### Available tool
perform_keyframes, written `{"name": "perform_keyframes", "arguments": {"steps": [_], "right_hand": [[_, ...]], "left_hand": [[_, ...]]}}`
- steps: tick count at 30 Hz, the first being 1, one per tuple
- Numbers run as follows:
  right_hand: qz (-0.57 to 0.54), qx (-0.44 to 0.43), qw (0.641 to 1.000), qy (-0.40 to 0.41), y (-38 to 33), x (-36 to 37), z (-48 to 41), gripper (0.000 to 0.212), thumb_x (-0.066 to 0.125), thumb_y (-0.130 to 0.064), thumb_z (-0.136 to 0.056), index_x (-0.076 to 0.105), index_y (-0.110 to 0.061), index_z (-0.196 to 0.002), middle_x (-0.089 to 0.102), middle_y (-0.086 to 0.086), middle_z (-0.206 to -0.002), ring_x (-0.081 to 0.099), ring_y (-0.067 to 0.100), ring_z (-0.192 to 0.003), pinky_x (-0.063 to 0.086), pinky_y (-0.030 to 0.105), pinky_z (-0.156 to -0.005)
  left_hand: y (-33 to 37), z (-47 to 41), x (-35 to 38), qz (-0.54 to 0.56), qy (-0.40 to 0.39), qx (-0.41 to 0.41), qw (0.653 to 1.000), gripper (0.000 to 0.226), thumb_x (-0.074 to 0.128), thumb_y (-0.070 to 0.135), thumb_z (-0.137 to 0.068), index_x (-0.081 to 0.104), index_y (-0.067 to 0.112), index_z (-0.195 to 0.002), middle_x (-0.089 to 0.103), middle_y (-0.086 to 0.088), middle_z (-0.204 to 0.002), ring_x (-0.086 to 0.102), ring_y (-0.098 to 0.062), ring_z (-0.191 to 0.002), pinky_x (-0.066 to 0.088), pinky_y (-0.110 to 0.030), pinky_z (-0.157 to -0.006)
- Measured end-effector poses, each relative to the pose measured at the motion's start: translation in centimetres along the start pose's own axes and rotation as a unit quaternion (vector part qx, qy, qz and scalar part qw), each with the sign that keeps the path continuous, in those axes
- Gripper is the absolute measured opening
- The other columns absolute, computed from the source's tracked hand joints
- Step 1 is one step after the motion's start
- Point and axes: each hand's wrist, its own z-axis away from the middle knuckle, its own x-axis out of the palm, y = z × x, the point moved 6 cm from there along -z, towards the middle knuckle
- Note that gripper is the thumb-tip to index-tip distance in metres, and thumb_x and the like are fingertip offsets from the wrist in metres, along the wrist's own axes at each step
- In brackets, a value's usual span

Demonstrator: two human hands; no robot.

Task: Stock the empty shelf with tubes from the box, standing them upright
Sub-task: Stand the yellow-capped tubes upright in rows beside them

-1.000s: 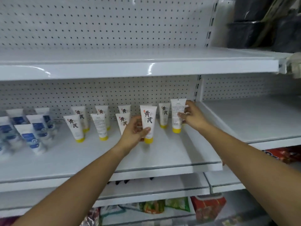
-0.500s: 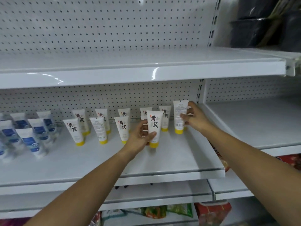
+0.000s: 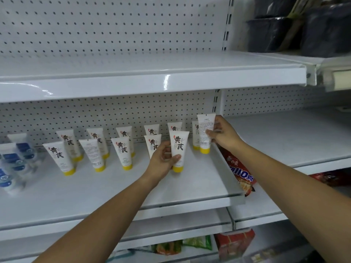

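Stocking a white sheet-metal shelf (image 3: 114, 186) backed by perforated white pegboard (image 3: 95, 114). Already carrying two loose rows of white plastic tubes with yellow caps (image 3: 121, 152), upright and cap-down, with blurred blue-labelled tubes (image 3: 17, 160) at far left.

Gripping with the left hand (image 3: 161, 162), thumb in front and fingers curled behind, one more white yellow-capped tube (image 3: 178, 147) in the front row, cap at or just above the shelf; cannot tell which. Pinching with the right hand (image 3: 224, 135) a white tube showing its printed back (image 3: 205, 130), just beside the shelf's right end.

Likely to topple into close neighbours if released before the cap sits flat. Likely to drop onto the red snack packet (image 3: 239, 173) below if nudged outward.
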Motion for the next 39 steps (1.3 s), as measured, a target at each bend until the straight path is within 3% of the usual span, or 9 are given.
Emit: {"name": "perform_keyframes", "arguments": {"steps": [2,4,7,12,17,22,31,34,39], "right_hand": [[0.004,-0.001,1.000,-0.002,0.3,-0.6,-0.1,0.033,0.063,-0.006,-0.093,0.051,-0.023,-0.118,0.061,-0.006,-0.104,0.062,0.020,-0.099,0.059,0.036,-0.074],[0.006,0.003,1.000,-0.001,0.6,-1.2,-0.3,0.032,0.064,-0.006,-0.093,0.052,-0.024,-0.117,0.062,-0.003,-0.105,0.062,0.024,-0.102,0.059,0.046,-0.081],[0.008,0.005,1.000,0.004,0.7,-2.3,-0.4,0.033,0.065,-0.007,-0.092,0.053,-0.025,-0.117,0.063,0.000,-0.106,0.063,0.026,-0.105,0.056,0.053,-0.087],[0.024,-0.002,1.000,0.013,0.5,-4.6,-0.7,0.036,0.065,-0.007,-0.092,0.053,-0.025,-0.120,0.064,0.000,-0.107,0.063,0.027,-0.107,0.055,0.054,-0.090],[0.042,0.002,0.999,0.028,1.1,-6.8,-0.5,0.034,0.064,-0.005,-0.092,0.052,-0.021,-0.119,0.064,-0.002,-0.104,0.063,0.024,-0.106,0.059,0.037,-0.075],[0.079,0.019,0.996,0.028,2.3,-8.3,-0.6,0.038,0.068,-0.014,-0.090,0.049,-0.027,-0.120,0.065,-0.002,-0.111,0.063,0.020,-0.106,0.056,0.051,-0.089],[0.079,0.022,0.996,0.026,2.3,-8.7,-0.7,0.039,0.066,-0.010,-0.091,0.047,-0.023,-0.123,0.064,-0.001,-0.108,0.064,0.022,-0.105,0.055,0.051,-0.092],[0.077,0.021,0.997,0.024,2.2,-8.5,-0.7,0.041,0.065,-0.010,-0.092,0.046,-0.020,-0.126,0.063,0.000,-0.108,0.063,0.021,-0.104,0.056,0.050,-0.091],[0.072,0.024,0.997,0.023,2.3,-8.3,-0.5,0.040,0.065,-0.009,-0.092,0.047,-0.022,-0.125,0.063,0.005,-0.113,0.063,0.021,-0.105,0.057,0.049,-0.089]], "left_hand": [[-0.3,-0.5,0.6,-0.004,0.010,0.004,1.000,0.041,0.074,0.010,-0.087,0.057,0.028,-0.120,0.067,-0.008,-0.117,0.066,-0.027,-0.107,0.059,-0.053,-0.084],[-0.5,-0.9,1.5,-0.011,0.017,0.011,1.000,0.042,0.074,0.010,-0.087,0.056,0.029,-0.120,0.067,-0.004,-0.116,0.067,-0.023,-0.105,0.058,-0.049,-0.086],[-0.6,-1.5,3.2,-0.023,0.023,0.022,0.999,0.041,0.073,0.009,-0.088,0.054,0.032,-0.116,0.065,0.003,-0.111,0.065,-0.015,-0.097,0.058,-0.034,-0.081],[-1.1,-3.3,5.6,-0.041,0.023,0.037,0.998,0.040,0.073,0.006,-0.087,0.055,0.019,-0.122,0.066,0.002,-0.105,0.065,-0.009,-0.086,0.053,-0.015,-0.069],[-2.1,-4.9,7.4,-0.037,0.022,0.032,0.999,0.046,0.073,0.007,-0.087,0.054,0.014,-0.128,0.067,-0.001,-0.109,0.064,-0.011,-0.089,0.054,-0.019,-0.074],[-3.2,-6.1,8.5,-0.030,0.023,0.021,0.999,0.049,0.074,0.008,-0.086,0.053,0.010,-0.130,0.068,-0.005,-0.110,0.065,-0.008,-0.086,0.053,-0.019,-0.074],[-4.3,-7.2,9.4,-0.013,0.027,0.020,0.999,0.048,0.074,0.008,-0.086,0.052,0.017,-0.128,0.067,-0.004,-0.113,0.066,-0.022,-0.103,0.057,-0.037,-0.088],[-4.3,-7.1,9.5,-0.010,0.026,0.022,0.999,0.046,0.073,0.006,-0.087,0.051,0.024,-0.123,0.066,-0.002,-0.110,0.066,-0.022,-0.102,0.057,-0.034,-0.086],[-4.6,-7.1,9.7,-0.008,0.026,0.021,0.999,0.047,0.073,0.004,-0.086,0.051,0.021,-0.123,0.066,-0.001,-0.107,0.066,-0.020,-0.098,0.056,-0.028,-0.080]]}}
